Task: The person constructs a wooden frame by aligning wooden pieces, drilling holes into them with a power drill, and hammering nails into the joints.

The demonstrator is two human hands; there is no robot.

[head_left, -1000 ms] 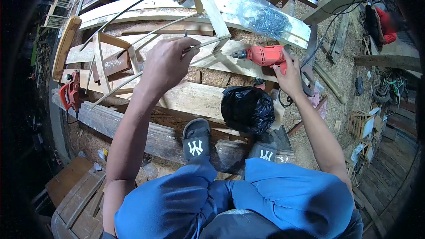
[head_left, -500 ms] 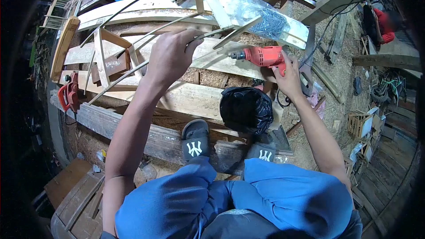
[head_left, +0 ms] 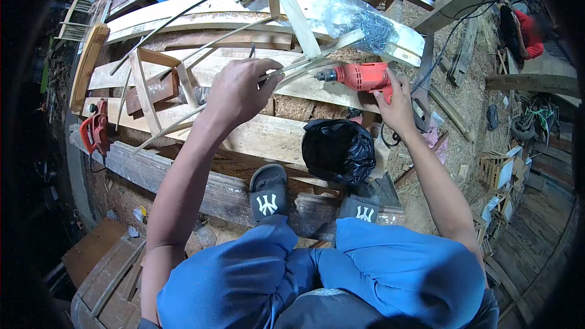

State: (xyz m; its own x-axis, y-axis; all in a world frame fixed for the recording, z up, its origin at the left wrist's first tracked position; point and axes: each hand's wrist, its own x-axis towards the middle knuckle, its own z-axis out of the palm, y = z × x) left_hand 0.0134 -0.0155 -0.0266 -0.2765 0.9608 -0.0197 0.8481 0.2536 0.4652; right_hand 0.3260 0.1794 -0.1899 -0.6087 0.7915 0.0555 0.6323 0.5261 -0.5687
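The left hand (head_left: 241, 92) pinches the near edge of the wooden frame (head_left: 294, 18), which extends to both sides of it. To its right, the right hand (head_left: 399, 100) wraps the handle of the red drill (head_left: 365, 77). The frame seems light, stiff, but breakable; holding near joints looks safer. The drill is probably heavier.

Left arm (head_left: 183, 183) and right arm (head_left: 440, 183) reach far, slanting inward
The left hand (head_left: 241, 91) pinches, its back upward; the right hand (head_left: 397, 105) grips, well apart from the left.
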